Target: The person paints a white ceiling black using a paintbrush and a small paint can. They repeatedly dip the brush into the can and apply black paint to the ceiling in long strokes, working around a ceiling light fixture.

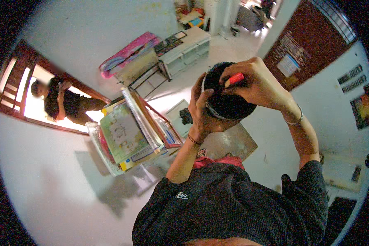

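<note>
Up in front of my chest, my left hand (pixel 204 107) wraps its fingers and thumb round the side of a round black object (pixel 230 107) with a pale line along its edge. It looks like a wide cup or a cap; the dark surface hides which. Over its top is my right hand (pixel 260 84), with the fingers closed on a short red stick (pixel 235 79) that has a pale end. That stick lies across the dark face of the round object, and my right fingers cover part of it.
Books and notebooks (pixel 123 130) stand in a white basket (pixel 95 137) to my left. Beyond are a chair (pixel 145 74), a pink cloth (pixel 127 55) and a low white shelf unit (pixel 188 51). At the left window, another person (pixel 65 98) stands. A brown door (pixel 301 45) is at upper right.
</note>
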{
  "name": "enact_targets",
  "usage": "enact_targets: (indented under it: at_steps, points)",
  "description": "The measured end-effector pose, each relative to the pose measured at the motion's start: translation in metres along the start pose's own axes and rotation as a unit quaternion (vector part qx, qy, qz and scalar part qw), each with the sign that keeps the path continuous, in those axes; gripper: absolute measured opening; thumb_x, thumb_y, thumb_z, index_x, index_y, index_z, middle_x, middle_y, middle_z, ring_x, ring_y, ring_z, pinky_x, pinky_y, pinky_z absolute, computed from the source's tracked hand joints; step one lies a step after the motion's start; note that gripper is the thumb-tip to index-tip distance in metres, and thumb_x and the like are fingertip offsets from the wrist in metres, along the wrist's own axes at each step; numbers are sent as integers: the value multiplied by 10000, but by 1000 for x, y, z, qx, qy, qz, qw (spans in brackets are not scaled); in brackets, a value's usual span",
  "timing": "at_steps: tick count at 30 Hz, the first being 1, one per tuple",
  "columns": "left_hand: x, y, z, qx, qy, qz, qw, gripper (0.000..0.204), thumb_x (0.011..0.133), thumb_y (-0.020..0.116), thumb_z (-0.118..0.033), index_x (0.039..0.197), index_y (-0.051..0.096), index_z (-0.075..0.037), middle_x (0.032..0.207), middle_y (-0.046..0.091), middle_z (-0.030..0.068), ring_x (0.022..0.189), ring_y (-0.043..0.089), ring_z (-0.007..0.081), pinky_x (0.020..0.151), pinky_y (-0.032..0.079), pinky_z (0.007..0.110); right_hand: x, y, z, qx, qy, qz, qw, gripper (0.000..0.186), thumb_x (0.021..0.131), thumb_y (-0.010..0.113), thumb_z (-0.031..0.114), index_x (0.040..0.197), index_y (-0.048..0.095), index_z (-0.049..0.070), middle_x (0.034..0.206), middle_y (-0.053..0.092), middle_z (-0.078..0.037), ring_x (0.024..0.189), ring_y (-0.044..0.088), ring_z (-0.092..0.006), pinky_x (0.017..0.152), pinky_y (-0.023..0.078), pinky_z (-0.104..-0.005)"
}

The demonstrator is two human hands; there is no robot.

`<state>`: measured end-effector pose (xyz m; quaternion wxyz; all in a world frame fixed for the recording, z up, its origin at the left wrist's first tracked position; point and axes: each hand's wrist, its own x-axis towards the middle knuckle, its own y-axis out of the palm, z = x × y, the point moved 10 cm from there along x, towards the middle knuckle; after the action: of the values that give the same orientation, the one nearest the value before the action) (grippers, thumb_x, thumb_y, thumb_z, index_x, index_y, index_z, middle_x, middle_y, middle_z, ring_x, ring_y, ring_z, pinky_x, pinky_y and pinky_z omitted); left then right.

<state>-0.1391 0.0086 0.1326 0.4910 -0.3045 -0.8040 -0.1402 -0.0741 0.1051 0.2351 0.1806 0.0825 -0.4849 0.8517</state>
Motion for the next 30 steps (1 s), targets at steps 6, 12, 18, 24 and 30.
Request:
enact_targets:
  at_steps: [6, 12, 18, 24, 30]
  points:
    - [5, -52, 11, 11, -48, -39, 998, 1000, 514, 981, -407, 1319, 456, -131, 1369, 498, 365, 1174, 599, 519, 966, 538, 519, 35, 21, 35, 46, -48, 10, 998, 189, 707, 794, -1, 874, 704, -5, 853, 719, -127, 795, 713, -284, 758, 556, -342]
    - [-11, -84, 2, 122, -53, -23, 991, 991, 497, 980, -393, 1319, 486, -142, 1394, 486, 343, 1194, 599, 502, 981, 524, 510, 48, 28, 72, 54, -64, 12, 996, 154, 738, 841, 43, 824, 720, 1, 862, 739, -103, 788, 725, -194, 729, 563, -304]
    - [-4, -111, -14, 131, 2, -97, 987, 964, 525, 966, -393, 1301, 496, -67, 1293, 596, 242, 1244, 550, 462, 1090, 451, 524, 33, -26, 75, 216, -39, -148, 964, 149, 825, 808, 6, 932, 705, 3, 871, 722, -58, 757, 692, -133, 680, 562, -263]
    - [32, -111, -58, 144, 79, -89, 982, 1041, 510, 978, -377, 1333, 423, -64, 1277, 603, 233, 1190, 574, 432, 1056, 454, 537, 2, -63, 50, 318, 2, -330, 889, 201, 830, 816, 25, 999, 711, -3, 908, 748, -72, 824, 727, -164, 764, 596, -297]
    - [44, -94, -59, 109, 55, -80, 989, 1069, 495, 989, -391, 1342, 411, -88, 1261, 595, 272, 1182, 579, 450, 1037, 460, 559, -43, -85, 11, 287, 107, -417, 856, 168, 869, 782, 117, 938, 728, -27, 945, 754, -83, 871, 723, -152, 786, 573, -284]
